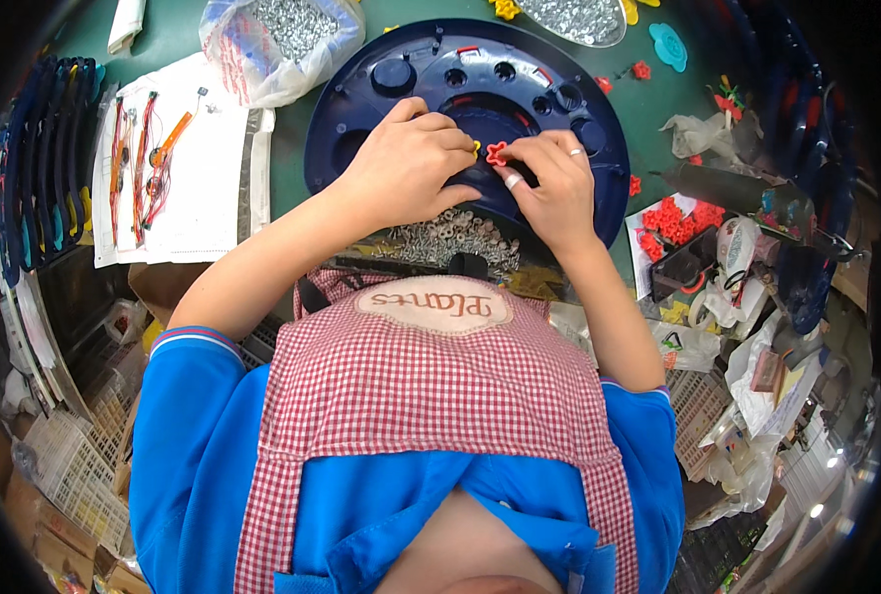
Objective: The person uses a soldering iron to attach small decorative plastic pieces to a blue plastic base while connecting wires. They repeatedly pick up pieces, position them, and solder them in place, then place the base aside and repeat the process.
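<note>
A round navy-blue plastic panel (366, 94) with raised rings and holes lies in front of me on the green table. My right hand (554, 188) is closed on a small red flower-shaped plastic piece (497, 153), pinched between thumb and fingers above the panel. My left hand (411, 163) is over the panel's left half, fingers bent and pressed together, thumb apart. At its fingertips shows the edge of a small yellow piece (477, 148); the hand hides most of it. Right by the panel's near edge is a heap of screws and small round metal parts (460, 243).
Left are stacked navy curved parts (49, 163) and wired strips (153, 168) on white paper (218, 188). A bag of screws (292, 25) and a metal dish of screws (579, 15) stand behind. Red flower pieces (683, 223) heap at right near plastic bags (713, 134).
</note>
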The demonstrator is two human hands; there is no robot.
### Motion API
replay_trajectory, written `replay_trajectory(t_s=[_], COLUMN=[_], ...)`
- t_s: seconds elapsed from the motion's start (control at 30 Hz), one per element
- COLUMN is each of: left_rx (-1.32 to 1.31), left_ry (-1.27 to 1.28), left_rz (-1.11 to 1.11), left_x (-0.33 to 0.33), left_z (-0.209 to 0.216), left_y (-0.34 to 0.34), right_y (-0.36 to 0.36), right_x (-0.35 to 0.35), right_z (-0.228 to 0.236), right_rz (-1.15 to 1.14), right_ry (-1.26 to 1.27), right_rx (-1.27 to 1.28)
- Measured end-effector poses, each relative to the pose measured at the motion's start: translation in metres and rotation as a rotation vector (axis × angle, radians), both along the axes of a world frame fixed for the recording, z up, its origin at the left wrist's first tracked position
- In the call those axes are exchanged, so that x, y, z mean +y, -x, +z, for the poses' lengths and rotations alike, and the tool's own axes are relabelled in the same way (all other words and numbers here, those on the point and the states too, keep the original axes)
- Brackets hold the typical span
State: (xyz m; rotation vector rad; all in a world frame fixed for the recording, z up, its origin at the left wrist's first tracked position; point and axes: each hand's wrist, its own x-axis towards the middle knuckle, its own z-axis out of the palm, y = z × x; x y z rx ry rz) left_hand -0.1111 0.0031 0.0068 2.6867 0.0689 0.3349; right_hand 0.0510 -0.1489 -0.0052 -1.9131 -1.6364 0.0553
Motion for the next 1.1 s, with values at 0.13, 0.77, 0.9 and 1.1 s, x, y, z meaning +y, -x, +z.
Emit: replay_trajectory(t_s=[0.13, 0.77, 0.9, 1.1], left_rx=[-0.04, -0.174, -0.195, -0.138], left_ry=[0.018, -0.356, -0.039, 0.259], left_rz=[0.035, -0.232, -0.134, 0.148], left_x=[-0.005, -0.046, -0.041, -0.035], left_z=[0.004, -0.005, 0.006, 0.02], left_y=[0.009, 0.045, 0.041, 0.021], right_y=[-0.009, 0.051, 0.071, 0.065], right_x=[0.004, -0.064, -0.064, -0.055], right_z=[0.004, 0.033, 0.009, -0.005], right_rz=[0.05, 0.12, 0.07, 0.051], right_ry=[0.064, 0.075, 0.438, 0.509], right_rx=[-0.02, 0.158, 0.114, 0.072])
